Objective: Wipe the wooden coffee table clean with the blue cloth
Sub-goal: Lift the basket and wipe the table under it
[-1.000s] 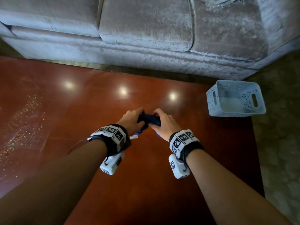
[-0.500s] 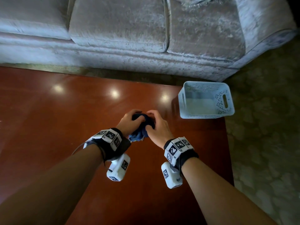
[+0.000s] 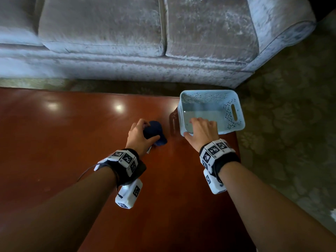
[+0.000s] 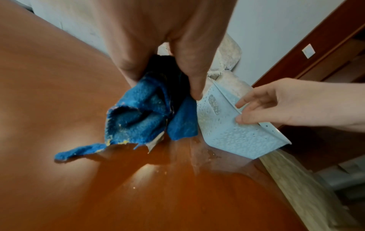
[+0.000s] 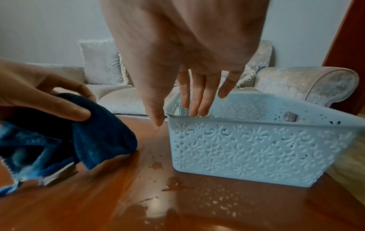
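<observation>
A crumpled blue cloth (image 3: 157, 128) (image 4: 142, 112) (image 5: 102, 134) hangs bunched in my left hand (image 3: 150, 130), which grips it just above the glossy wooden coffee table (image 3: 72, 151). One corner of the cloth trails on the wood, and yellow crumbs cling to its edge. My right hand (image 3: 189, 127) (image 5: 175, 117) is at the near left corner of a light blue perforated basket (image 3: 234, 113) (image 5: 247, 148). Its straight fingers (image 5: 194, 100) reach down over the rim on the inside, and the thumb hangs outside, a little off the wall.
The basket (image 4: 233, 136) stands on the table's far right corner, overhanging the edge. Small wet spots (image 5: 173, 184) lie on the wood in front of it. A pale velvet sofa (image 3: 109, 33) runs behind the table, and patterned carpet (image 3: 291, 124) lies to the right.
My right hand has let go of the cloth and moved right to the basket's rim. My left hand keeps the cloth by itself. The head view has swung right.
</observation>
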Demonstrator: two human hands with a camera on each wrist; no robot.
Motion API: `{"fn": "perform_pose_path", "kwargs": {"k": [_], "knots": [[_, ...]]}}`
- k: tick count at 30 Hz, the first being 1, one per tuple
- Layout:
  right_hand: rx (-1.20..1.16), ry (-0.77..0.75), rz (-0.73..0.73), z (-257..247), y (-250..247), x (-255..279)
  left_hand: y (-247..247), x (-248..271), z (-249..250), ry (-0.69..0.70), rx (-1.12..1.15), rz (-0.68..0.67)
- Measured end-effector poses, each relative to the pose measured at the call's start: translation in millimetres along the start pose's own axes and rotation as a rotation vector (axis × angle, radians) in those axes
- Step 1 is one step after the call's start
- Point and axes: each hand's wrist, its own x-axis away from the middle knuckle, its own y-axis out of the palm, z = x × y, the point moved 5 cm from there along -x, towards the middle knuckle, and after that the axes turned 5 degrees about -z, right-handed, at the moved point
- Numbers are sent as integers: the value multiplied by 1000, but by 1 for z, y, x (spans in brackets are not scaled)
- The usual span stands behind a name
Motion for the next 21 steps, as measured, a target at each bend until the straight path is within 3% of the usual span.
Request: {"fn": "perform_pose_path", "kwargs": {"k": [5,10,16,21], "knots": [[-33,-61,-33,-5,6,-6,13,-5,11,20,-96,25],[88,-108,-91,-9,5,-5,27,-10,15,84,-376,-98],[182,-134,-67,-5,-2,3,50,-9,14,174,-706,-197],[164,-100,11,12,-18,7,70,-1,17,196,-767,-181]]}}
